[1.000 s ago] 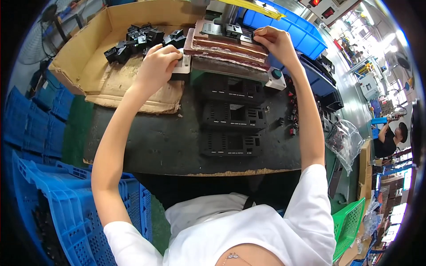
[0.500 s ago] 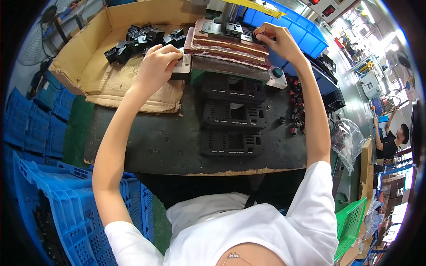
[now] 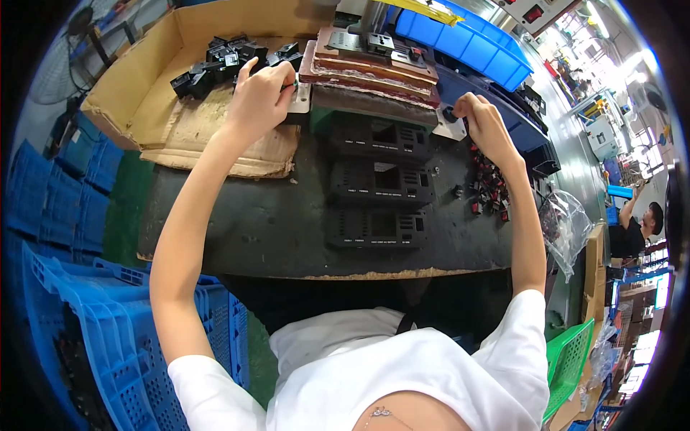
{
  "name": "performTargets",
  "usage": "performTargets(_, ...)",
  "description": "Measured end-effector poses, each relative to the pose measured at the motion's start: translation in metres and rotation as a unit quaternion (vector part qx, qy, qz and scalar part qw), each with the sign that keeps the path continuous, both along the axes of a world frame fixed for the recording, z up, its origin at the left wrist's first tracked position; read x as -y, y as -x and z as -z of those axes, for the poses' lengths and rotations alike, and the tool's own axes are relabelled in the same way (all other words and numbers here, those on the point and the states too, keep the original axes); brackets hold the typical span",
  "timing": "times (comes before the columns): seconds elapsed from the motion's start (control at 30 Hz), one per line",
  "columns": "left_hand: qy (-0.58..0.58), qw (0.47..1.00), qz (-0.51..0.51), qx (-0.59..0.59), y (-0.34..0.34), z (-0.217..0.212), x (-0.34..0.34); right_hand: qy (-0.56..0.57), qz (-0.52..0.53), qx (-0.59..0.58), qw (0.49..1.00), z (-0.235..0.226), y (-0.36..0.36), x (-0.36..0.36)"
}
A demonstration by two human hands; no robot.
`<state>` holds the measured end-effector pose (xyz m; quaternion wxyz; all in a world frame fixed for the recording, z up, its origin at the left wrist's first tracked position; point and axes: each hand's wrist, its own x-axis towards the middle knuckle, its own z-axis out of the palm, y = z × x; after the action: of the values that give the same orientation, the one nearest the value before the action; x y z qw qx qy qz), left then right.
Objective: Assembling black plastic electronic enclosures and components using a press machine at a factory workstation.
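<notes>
My left hand point(image 3: 260, 99) is bent over the white button plate point(image 3: 300, 99) left of the press. Its fingers are curled at a dark green push button, mostly hidden, and one finger sticks up. My right hand point(image 3: 489, 128) has its fingers bent onto a dark round push button point(image 3: 450, 113) on the right plate point(image 3: 451, 129). Between them stands a stack of reddish-brown plates point(image 3: 374, 80). On top lie a grey panel with a socket point(image 3: 379, 44) and a black rocker switch point(image 3: 415, 54). Three black slotted panels point(image 3: 372, 228) lie in a column in front.
A cardboard box point(image 3: 136, 93) with several black sockets point(image 3: 226, 61) is at far left. Loose red-and-black switches point(image 3: 490, 188) lie on the right beside a clear plastic bag point(image 3: 564, 223). Blue bins point(image 3: 467, 43) stand behind; blue crates point(image 3: 122, 323) stand lower left. A co-worker point(image 3: 636, 226) is at far right.
My right hand has left the switch on the stack and come down and right to the right push button. My left hand has stayed near its plate, one finger now raised.
</notes>
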<state>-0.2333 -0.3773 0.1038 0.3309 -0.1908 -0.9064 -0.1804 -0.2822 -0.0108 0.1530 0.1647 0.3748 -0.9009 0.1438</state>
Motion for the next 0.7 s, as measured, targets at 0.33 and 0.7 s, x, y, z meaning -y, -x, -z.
performTargets(0.33,-0.002,1.0,0.001,0.008,0.002,0.0,-0.002,0.038,-0.018,0.033,0.999,0.004,0.011,-0.004)
performTargets(0.7,0.025,1.0,-0.004,-0.011,-0.001,-0.001,-0.002,0.041,0.0,0.04,0.998,0.003,0.007,-0.001)
